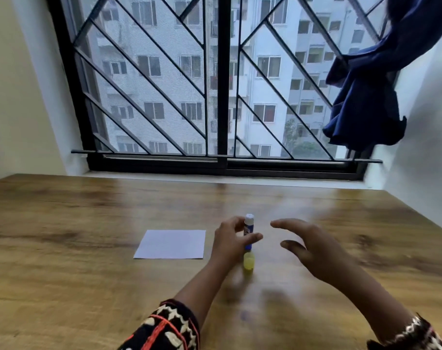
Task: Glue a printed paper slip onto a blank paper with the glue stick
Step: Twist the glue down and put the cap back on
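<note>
Wooden desk (63, 274) below a barred window (221, 97): the left hand (230, 241) has its grip round the upright glue stick (248, 223), probably steadying it for use. The right hand (313, 248) hovers right of the stick, grip wide, holding nothing. Blank paper (170, 245) lies left of the stick; no printed slip shows.

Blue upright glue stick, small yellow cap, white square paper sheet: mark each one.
Blue glue stick (247, 229): head view, on its upper barrel.
Yellow cap (248, 262): head view, on its side wall.
White paper sheet (170, 245): head view, at the sheet's centre.
</note>
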`<state>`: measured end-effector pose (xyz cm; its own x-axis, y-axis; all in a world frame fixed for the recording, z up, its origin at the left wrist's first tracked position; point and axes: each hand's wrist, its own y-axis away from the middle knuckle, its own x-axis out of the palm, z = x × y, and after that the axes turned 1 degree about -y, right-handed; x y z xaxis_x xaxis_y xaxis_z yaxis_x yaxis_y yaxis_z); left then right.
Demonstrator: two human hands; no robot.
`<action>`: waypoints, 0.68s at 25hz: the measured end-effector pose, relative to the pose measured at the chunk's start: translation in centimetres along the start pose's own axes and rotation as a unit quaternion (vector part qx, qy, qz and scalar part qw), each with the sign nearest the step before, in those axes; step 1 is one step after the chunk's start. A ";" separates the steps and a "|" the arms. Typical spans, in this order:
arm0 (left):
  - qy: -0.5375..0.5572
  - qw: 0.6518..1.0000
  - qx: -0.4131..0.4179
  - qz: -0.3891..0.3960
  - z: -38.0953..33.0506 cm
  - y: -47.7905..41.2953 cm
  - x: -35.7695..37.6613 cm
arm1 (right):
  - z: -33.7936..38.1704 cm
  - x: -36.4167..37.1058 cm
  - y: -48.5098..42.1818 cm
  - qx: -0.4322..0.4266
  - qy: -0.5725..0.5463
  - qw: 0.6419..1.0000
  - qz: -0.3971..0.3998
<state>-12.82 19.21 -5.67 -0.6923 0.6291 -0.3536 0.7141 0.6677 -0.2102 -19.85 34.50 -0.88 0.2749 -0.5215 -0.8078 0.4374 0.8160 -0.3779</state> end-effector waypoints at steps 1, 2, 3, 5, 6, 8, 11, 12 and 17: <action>0.005 1.000 -0.004 -0.009 -0.1 -0.1 0.3 | -0.2 -0.1 -0.1 0.004 -0.004 1.000 -0.005; 0.009 1.000 -0.011 -0.021 -0.1 -0.3 0.6 | -0.4 -0.2 -0.2 0.007 -0.007 1.000 -0.008; 0.016 0.999 -0.018 -0.034 -0.2 -0.4 0.8 | -0.6 -0.2 -0.3 0.009 -0.011 1.000 -0.011; 0.051 0.997 -0.029 -0.050 -0.2 -0.6 0.7 | -0.7 -0.2 -0.5 0.018 -0.025 0.999 -0.013; 0.075 0.996 -0.029 -0.048 -0.3 -0.5 0.5 | -0.8 -0.1 -0.6 0.025 -0.039 0.999 -0.012; 0.121 0.992 -0.017 -0.034 -0.8 -0.3 -0.2 | -0.9 0.3 -1.0 0.042 -0.083 0.996 -0.009; 0.179 0.983 0.024 -0.023 -1.9 0.2 -1.9 | -0.9 1.7 -2.0 0.096 -0.179 0.978 0.047; 0.194 0.980 0.037 -0.017 -2.3 0.4 -2.4 | -0.6 2.3 -2.4 0.113 -0.229 0.963 0.084; 0.244 0.967 0.073 0.007 -3.9 1.5 -4.4 | 1.8 4.5 -4.0 0.081 -0.418 0.895 0.134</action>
<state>-9.14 19.00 -0.87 -0.6234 0.7744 0.1076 0.7063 0.6168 -0.3473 -18.78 28.44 -2.17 0.9036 -0.3720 -0.2126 0.3596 0.9282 -0.0956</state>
